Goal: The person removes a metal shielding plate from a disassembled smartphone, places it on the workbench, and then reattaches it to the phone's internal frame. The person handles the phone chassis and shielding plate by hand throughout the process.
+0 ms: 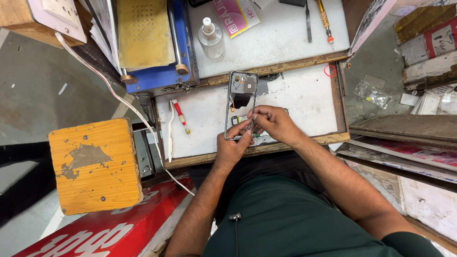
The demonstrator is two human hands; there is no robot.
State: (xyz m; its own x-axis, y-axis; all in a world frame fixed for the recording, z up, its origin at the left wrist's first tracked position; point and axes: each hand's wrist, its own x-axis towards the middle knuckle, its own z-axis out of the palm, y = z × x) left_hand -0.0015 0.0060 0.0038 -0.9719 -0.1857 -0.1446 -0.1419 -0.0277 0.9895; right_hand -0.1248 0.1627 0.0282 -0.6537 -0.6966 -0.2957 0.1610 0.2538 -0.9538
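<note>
The left hand (233,145) grips the lower end of a stripped phone frame (241,102), fingers closed around its edge. The right hand (273,123) pinches the frame's right rail just beside it. The frame lies upright over the white work mat (304,100), near a red-handled screwdriver (181,116).

White worktop (304,95) with wooden rim. Near left on it: red-handled screwdriver (181,117) beside white tool (170,131). Far: clear bottle (211,39), pink packet (235,15), yellow-handled screwdriver (325,21), dark tweezers (308,21). Blue machine (154,43) far left.
</note>
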